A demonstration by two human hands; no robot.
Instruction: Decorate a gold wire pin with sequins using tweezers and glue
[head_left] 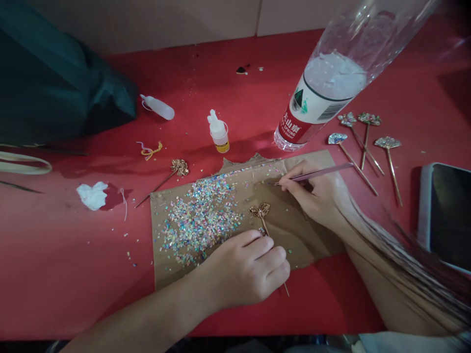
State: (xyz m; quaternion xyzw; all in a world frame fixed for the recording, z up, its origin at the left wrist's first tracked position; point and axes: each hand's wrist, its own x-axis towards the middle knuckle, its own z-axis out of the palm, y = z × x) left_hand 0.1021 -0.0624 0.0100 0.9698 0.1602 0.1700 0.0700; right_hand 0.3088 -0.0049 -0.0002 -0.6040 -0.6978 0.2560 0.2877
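Observation:
My left hand [250, 267] is closed around the stem of a gold hairpin [260, 211], whose open wire head points away from me over the cardboard sheet [312, 240]. The stem's lower end sticks out below my fingers. In a pinch, my right hand [316, 193] holds pink tweezers [324, 172], their tips close above the cardboard's right half. A spread of small, shiny, multicoloured chips [202, 218] covers the left half of the sheet, just beyond my left wrist.
A large water bottle [312, 110] stands behind the cardboard. Nearby are a small glue bottle [220, 135], a white squeeze bottle [159, 108], a gold hairpin [179, 167] and crumpled tissue [91, 195]. Several decorated hairpins [388, 143] and a phone [447, 215] lie right; a dark bag [62, 78] stands left.

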